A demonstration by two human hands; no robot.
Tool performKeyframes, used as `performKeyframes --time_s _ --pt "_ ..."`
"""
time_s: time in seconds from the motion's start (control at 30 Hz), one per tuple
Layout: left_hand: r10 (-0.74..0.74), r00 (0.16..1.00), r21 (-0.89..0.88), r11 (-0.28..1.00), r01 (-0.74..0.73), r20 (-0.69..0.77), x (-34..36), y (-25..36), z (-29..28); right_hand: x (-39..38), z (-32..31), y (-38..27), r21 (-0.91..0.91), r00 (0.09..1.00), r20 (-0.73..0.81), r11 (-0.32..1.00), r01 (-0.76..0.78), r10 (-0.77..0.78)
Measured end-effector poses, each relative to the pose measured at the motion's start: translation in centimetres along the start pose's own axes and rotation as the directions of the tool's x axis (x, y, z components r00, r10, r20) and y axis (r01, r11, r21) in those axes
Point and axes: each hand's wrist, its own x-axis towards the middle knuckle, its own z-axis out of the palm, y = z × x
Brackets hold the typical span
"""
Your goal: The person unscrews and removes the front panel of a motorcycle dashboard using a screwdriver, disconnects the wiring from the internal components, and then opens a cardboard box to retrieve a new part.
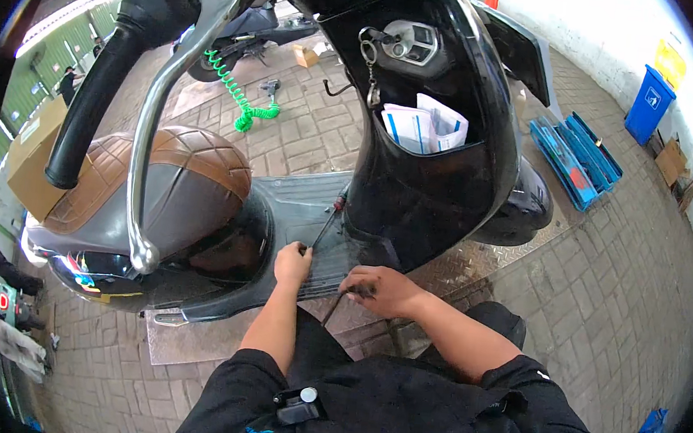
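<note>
Long thin screwdriver with a dark shaft and red-and-black upper end [328, 225]: standing tilted on the ribbed black rubber floor mat [302, 200] of a black scooter [417, 165], just beside the lower edge of the front leg shield. Left hand [292, 263]: closed around the lower end of the screwdriver, resting on the mat's edge. Right hand [375, 289]: fingers curled around a second thin dark tool [335, 305] that slants down below the footboard; its tip is hidden. Scooter fittings: quilted brown saddle [165, 172] to the left; black handlebar grip [92, 103] and chromed brake lever [152, 133] in the near foreground; key with chain [370, 62] hanging in the ignition; white-and-blue papers [424, 128] in the open front pocket. Surroundings: paved brick floor [620, 290]; open blue metal toolbox [576, 158] lying well apart to the right; blue bin [650, 103] by the white wall; green coiled hose [241, 100] beyond the saddle; cardboard box [32, 158] at left.
</note>
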Motion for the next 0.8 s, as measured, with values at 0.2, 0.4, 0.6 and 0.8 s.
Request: performKeyframes --time_s 0.2,0.4,0.6,0.8 --pt "0.230 0.972 0.055 0.971 -0.233 0.048 1.8 2.7 2.0 -1.8 3.2 3.7 -0.199 0.986 -0.082 0.972 0.124 -0.142" --pt "0.377 0.924 0.267 0.886 -0.378 0.057 4.2 3.9 3.0 -4.9 5.2 3.9 -0.161 1.000 -0.002 0.987 0.006 -0.006" --pt "0.256 0.967 -0.264 0.931 -0.251 -0.017 2.8 1.6 1.2 -3.9 5.8 3.9 -0.182 0.985 -0.063 0.973 0.145 -0.158" --pt "0.222 0.963 -0.453 0.882 -0.130 0.154 -2.6 1.0 -3.1 1.4 6.0 3.0 -0.166 0.910 -0.199 0.927 0.336 -0.365"
